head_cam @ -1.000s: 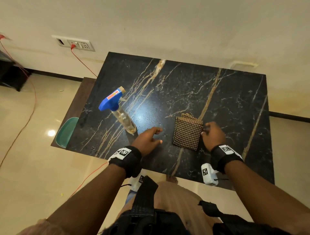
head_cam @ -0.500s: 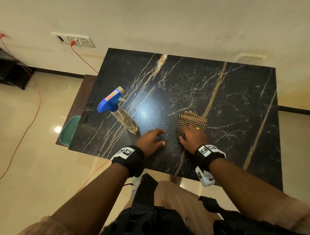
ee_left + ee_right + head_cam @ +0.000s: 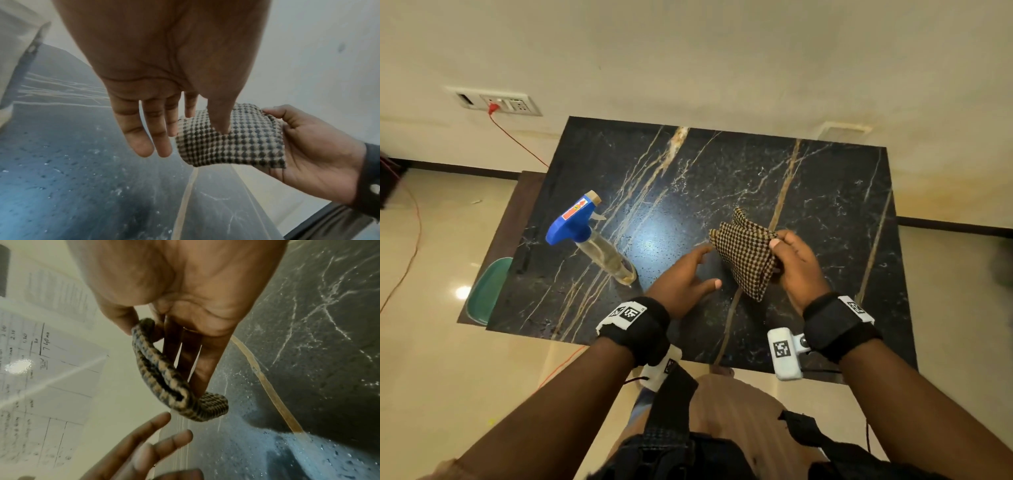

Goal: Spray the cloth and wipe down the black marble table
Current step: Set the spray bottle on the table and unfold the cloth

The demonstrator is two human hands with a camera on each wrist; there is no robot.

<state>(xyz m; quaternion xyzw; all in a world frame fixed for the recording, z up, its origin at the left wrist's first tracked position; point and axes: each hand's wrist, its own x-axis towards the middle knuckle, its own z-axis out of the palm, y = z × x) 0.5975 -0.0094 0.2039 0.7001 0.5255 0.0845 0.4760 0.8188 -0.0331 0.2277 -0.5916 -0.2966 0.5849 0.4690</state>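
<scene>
My right hand [image 3: 796, 262] holds a folded brown-and-black checked cloth [image 3: 746, 253] lifted off the black marble table [image 3: 808, 192], thumb on top and fingers under it. In the left wrist view the cloth [image 3: 232, 138] lies across the right palm [image 3: 316, 155]. In the right wrist view the cloth [image 3: 164, 374] is seen edge-on between thumb and fingers. My left hand [image 3: 685, 277] hovers just left of the cloth with straight, spread fingers [image 3: 144, 129], holding nothing. A clear spray bottle [image 3: 599, 246] with a blue trigger head stands on the table to the left.
The table stands against a cream wall. A brown lower surface with a green tray [image 3: 489, 291] juts out at the table's left edge. A red cable [image 3: 517, 140] runs from a wall socket [image 3: 496, 102] to the floor. The marble shows fine droplets [image 3: 654, 240].
My right hand went from the cloth's right edge onto it, took hold and lifted it off the table. My left hand stayed beside it, fingers now spread toward the cloth.
</scene>
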